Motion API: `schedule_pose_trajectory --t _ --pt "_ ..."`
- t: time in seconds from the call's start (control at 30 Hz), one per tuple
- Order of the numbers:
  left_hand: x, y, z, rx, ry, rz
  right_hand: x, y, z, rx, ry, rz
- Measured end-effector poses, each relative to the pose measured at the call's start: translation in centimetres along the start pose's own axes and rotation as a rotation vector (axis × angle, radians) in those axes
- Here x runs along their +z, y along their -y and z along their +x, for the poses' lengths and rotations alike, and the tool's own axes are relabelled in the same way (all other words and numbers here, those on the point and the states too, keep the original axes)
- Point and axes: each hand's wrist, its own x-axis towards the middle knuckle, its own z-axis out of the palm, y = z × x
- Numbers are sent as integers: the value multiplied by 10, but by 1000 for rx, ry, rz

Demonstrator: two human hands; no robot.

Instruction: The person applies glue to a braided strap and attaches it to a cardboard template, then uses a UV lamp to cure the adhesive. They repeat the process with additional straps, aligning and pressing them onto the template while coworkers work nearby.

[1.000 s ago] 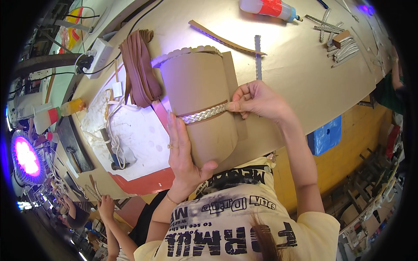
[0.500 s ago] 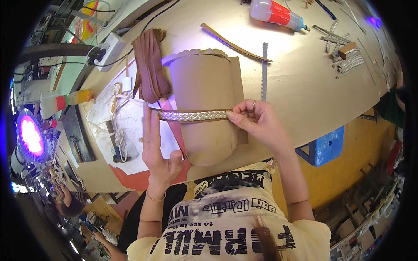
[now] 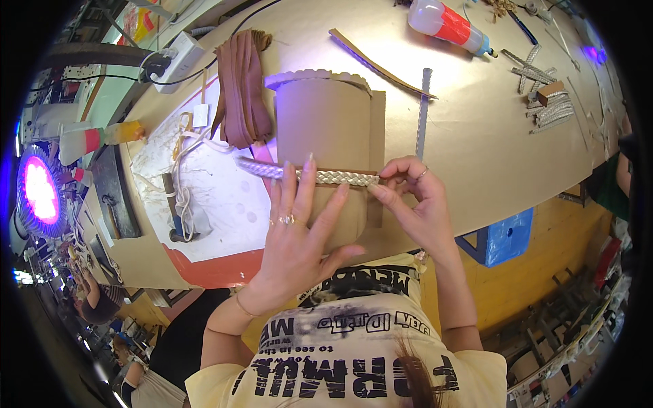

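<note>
A silver-white braided cord on a brown strip, together a braided strap (image 3: 333,177), runs across a rounded tan cardboard form (image 3: 323,122). My left hand (image 3: 299,231) lies over the near part of the form, fingers spread, with fingertips touching the strap. At the strap's right end my right hand (image 3: 415,204) pinches it between thumb and fingers. The strap's left end reaches past the form's left side. A scalloped tan strip (image 3: 316,78) edges the form's far end.
Left of the form lie a bundle of brown strips (image 3: 243,95) and a stained white sheet (image 3: 224,197) with cords and a dark-handled tool (image 3: 173,204). A tan strip (image 3: 374,62), a squeeze bottle (image 3: 449,26) and braided pieces (image 3: 551,112) lie beyond. A blue stool (image 3: 507,234) stands below the table edge.
My left hand has moved right from the strap's left end and now lies spread over its middle. My right hand has shifted slightly right, still pinching the strap's end.
</note>
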Motion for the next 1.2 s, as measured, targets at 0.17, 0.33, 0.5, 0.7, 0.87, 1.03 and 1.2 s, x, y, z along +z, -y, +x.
schedule_pose_trajectory --t 0.17,0.33,0.5,0.7,0.87,1.03,1.2 --pt "-10 14 3 22 -22 -131 6 -2 7 -1 42 -9" --pt "-10 4 -1 45 -33 -4 4 4 10 115 115 102" --pt "5 -8 3 24 -15 89 4 9 16 193 152 139" --pt "11 -9 5 32 -49 171 1 10 24 216 242 -31" --pt "13 -7 4 58 -30 211 -5 8 31 321 357 115" --pt "12 -6 5 84 -26 251 -7 8 33 351 387 119" --pt "12 -11 7 71 -10 293 -7 11 34 372 383 73"
